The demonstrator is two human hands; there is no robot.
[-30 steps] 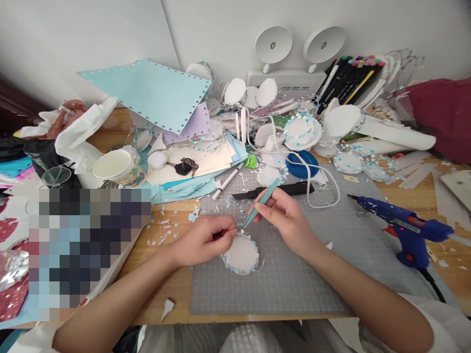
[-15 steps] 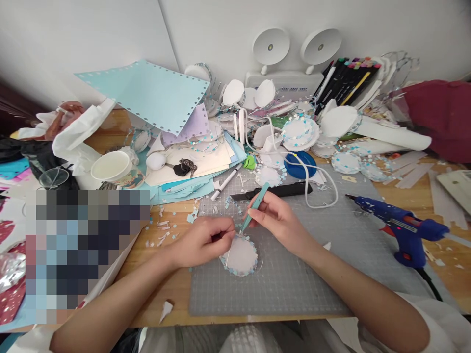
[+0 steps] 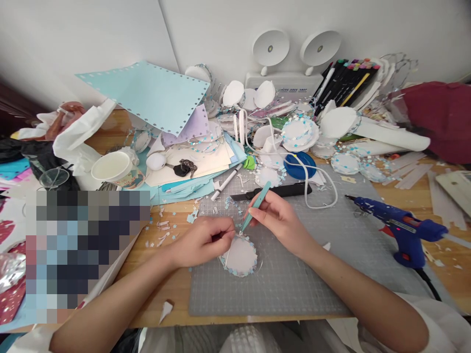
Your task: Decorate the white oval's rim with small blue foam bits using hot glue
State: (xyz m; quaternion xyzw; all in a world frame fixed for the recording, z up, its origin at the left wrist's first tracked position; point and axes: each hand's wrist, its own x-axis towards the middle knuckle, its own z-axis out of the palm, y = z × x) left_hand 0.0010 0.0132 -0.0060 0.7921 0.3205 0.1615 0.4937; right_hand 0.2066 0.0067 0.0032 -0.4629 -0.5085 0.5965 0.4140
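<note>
Pale wall [image 3: 213,29] closes off the far side of the tabletop [image 3: 147,304] in the head view, with a two-headed white lamp [image 3: 285,81] standing against it, behind a crowd of papers and star-trimmed rounds. Before you, on the grey cutting mat [image 3: 290,289], lies a white disc [image 3: 241,255] edged with small blue and pale stars. Your left hand [image 3: 209,241] sits at its upper left edge, fingers curled and pinched together; you cannot tell whether anything is caught between them. Your right hand [image 3: 279,220] has its fingers closed on teal tweezers [image 3: 257,205], slanting down so their tip is at the disc's upper rim, just beside your left fingertips. Behind your right hand lies a black utility knife [image 3: 289,190]; to the right rests a blue glue gun [image 3: 401,220]. Farther left stand a paper cup [image 3: 112,167] and, on stacked paper, some keys [image 3: 188,167].
</note>
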